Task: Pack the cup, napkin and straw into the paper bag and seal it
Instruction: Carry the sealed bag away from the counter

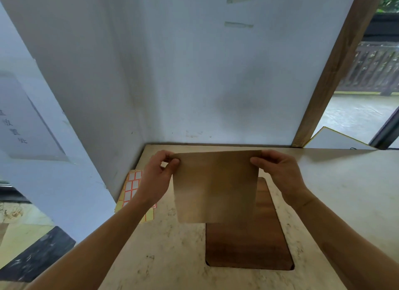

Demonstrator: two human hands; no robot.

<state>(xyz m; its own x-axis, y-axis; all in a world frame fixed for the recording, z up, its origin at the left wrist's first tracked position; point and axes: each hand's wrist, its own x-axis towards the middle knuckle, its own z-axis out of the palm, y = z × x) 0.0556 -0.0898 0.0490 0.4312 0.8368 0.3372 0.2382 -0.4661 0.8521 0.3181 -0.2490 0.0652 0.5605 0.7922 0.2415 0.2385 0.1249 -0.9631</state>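
Note:
A flat brown paper bag (216,186) hangs upright in front of me above the table. My left hand (156,177) pinches its top left corner between thumb and fingers. My right hand (280,173) pinches the top right corner the same way. The bag's lower edge hangs free over a dark wooden board (248,244). No cup, napkin or straw shows in view.
A pale marble-patterned table (336,192) carries the wooden board in its middle. Sheets of yellow and red-bordered sticker labels (131,188) lie at the left edge, near the white wall (183,73). A wooden post (336,69) rises at the back right.

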